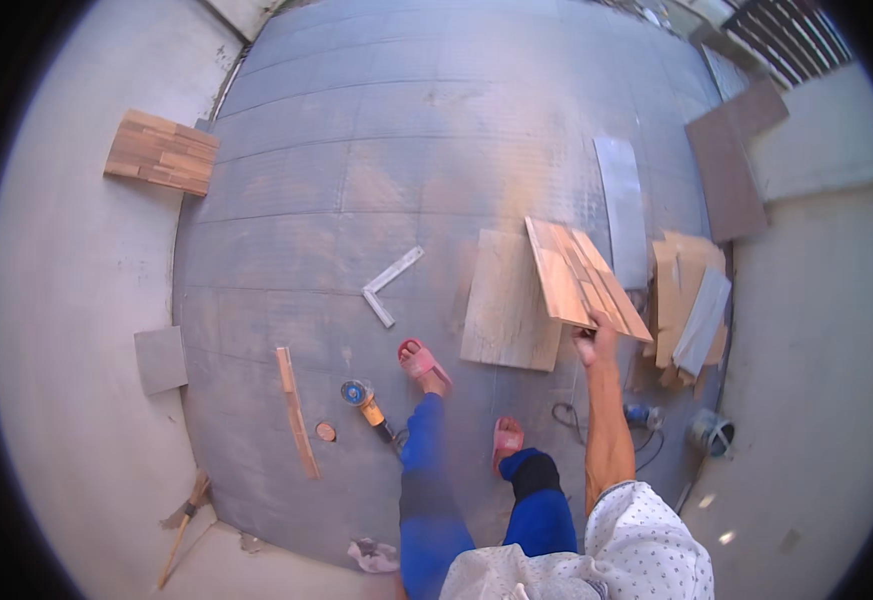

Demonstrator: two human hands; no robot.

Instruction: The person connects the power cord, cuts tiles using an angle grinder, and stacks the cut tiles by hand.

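Note:
My right hand (596,343) is closed on the lower edge of a wooden panel (584,275) made of joined strips in light and darker brown. The panel is held up tilted, off to the right of my feet. Behind it and to its left, a paler wooden board (508,300) lies flat on the floor and is partly covered by the held panel. My left hand does not show. An angle grinder (366,402) with a yellow body and blue disc rests on the floor left of my feet, beside a narrow wood strip (298,412) and a small round disc (326,431).
A metal try square (384,287) lies ahead of my left foot. At right are stacked cardboard pieces (668,300), a grey strip (620,205), a corded blue tool (642,414) and a bucket (708,433). Another strip-wood panel (164,152) leans at the left wall; a broom (188,512) stands nearer.

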